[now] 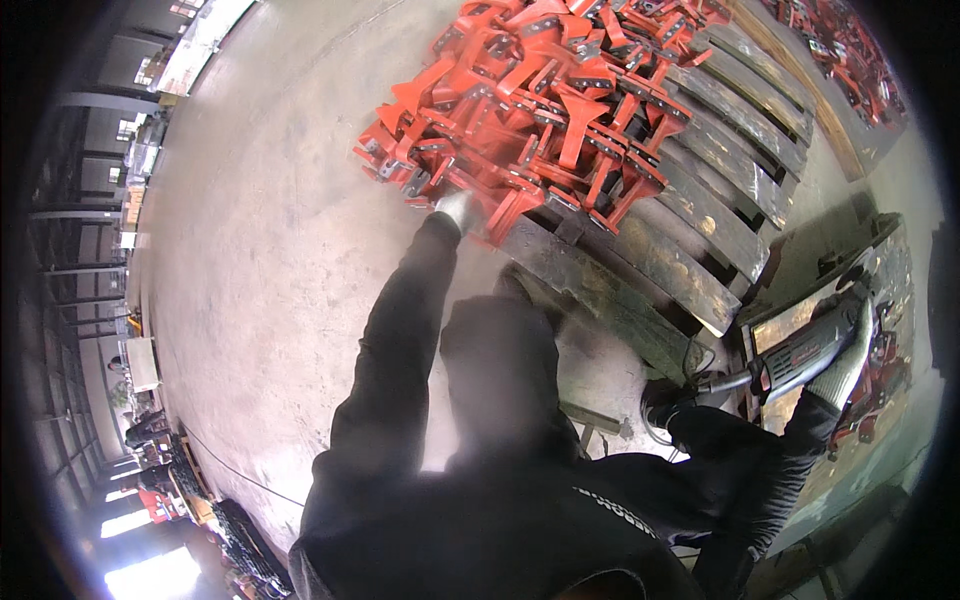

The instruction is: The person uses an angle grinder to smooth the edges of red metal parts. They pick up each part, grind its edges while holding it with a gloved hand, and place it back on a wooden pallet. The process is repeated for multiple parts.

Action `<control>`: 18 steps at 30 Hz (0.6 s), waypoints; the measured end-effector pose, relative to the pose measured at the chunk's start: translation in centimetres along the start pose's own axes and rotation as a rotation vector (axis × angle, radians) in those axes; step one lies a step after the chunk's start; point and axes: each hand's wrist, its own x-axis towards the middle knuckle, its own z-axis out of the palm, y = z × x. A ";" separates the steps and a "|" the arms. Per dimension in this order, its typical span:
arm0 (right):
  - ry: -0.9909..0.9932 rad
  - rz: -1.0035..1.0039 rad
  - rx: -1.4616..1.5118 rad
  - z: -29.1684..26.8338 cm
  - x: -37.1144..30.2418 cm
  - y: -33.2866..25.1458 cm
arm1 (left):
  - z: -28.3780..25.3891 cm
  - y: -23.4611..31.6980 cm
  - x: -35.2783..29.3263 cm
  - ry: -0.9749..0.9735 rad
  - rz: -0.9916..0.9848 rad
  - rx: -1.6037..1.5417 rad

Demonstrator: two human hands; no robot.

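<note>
My left hand (461, 212), in a pale glove, reaches out to the near edge of a heap of red-orange metal brackets (575, 125). It is at one of the brackets, but motion smears the fingers, so their grip is unclear. Far to the right, my right hand (848, 362), also gloved, is wrapped round the body of a grey power tool, which looks like an angle grinder (803, 352). A cable runs from the tool's near end. Its working head, at the far end, is hard to make out.
The brackets lie piled on a worn wooden pallet (650, 265). Beneath the tool stands a wooden-sided crate (790, 320), with more red parts (870, 400) beside my right hand. Another red heap (845, 60) is at the far right. Concrete floor (270, 200) stretches to the left.
</note>
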 end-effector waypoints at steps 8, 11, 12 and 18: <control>0.041 0.005 -0.071 2.2 -1.2 1.4 | 6.2 1.3 8.2 -0.150 -0.274 -0.501; -0.057 0.097 -0.011 2.8 0.0 2.8 | 3.7 -5.8 7.2 0.057 -0.283 -0.455; -0.084 0.137 0.021 2.0 0.9 3.5 | 2.5 -7.5 6.8 0.057 -0.264 -0.429; 0.123 0.008 -0.011 4.3 -2.5 1.4 | -0.2 6.1 1.6 -0.006 -0.450 -0.808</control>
